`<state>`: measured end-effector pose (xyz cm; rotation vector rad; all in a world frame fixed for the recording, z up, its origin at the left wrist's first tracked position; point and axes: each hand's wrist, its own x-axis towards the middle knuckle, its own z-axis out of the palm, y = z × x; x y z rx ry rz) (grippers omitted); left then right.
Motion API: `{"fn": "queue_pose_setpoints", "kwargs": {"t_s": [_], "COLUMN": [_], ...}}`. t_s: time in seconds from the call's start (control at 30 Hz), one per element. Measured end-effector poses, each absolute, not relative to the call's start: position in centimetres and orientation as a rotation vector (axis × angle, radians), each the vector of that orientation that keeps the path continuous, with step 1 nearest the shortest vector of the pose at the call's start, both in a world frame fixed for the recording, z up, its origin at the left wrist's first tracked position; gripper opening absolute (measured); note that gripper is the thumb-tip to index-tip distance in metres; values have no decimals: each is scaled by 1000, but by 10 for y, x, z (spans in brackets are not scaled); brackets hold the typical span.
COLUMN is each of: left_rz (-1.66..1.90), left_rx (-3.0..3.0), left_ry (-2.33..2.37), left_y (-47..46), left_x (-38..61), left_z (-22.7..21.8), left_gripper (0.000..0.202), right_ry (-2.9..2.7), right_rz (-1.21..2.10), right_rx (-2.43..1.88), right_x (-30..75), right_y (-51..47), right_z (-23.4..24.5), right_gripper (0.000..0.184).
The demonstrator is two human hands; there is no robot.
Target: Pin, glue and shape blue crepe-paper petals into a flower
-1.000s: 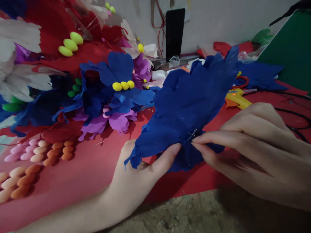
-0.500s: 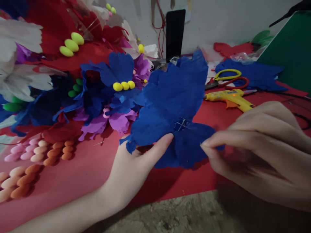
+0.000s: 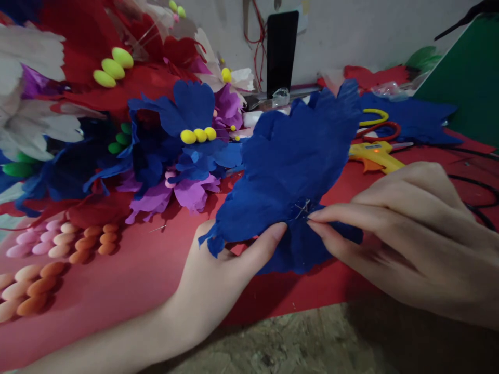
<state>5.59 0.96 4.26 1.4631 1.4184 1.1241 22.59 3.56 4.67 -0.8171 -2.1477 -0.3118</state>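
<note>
A blue crepe-paper flower piece [image 3: 292,161] stands tilted above the red sheet [image 3: 136,275] in the middle of the view. My left hand [image 3: 218,275] holds it from below, thumb pressed on its lower left edge. My right hand [image 3: 393,234] comes in from the right, fingertips pinched at the paper's centre, where thin metal pins or wires [image 3: 302,209] cross. What the right fingertips grip there is too small to name.
A pile of finished paper flowers [image 3: 171,140] in blue, red, purple and white fills the left. Orange and pink foam stamens [image 3: 58,244] lie at the left. A yellow glue gun [image 3: 376,156], scissors [image 3: 374,122], more blue paper [image 3: 417,119] and a dark phone [image 3: 281,49] lie behind.
The blue piece swung left then back right and tilted up again. My right fingertips, which had slid out to its right edge, returned to the pinned centre.
</note>
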Motion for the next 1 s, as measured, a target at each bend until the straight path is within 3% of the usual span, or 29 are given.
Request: {"fn": "queue_pose_setpoints", "kwargs": {"t_s": [0.43, 0.73, 1.0], "left_rz": [1043, 1000, 1118], "left_rx": [1611, 1529, 1325], "left_ry": [1442, 1447, 1373], "left_y": [8, 8, 11], "left_x": [56, 56, 56], "left_z": [40, 40, 42], "left_gripper": [17, 20, 7], "right_ry": [-2132, -2200, -2032], "right_rz": [-483, -416, -295], "right_rx": [-789, -783, -710], "right_x": [228, 226, 227], "right_y": [32, 30, 24], "right_z": [44, 47, 43], "right_gripper": [4, 7, 6]}}
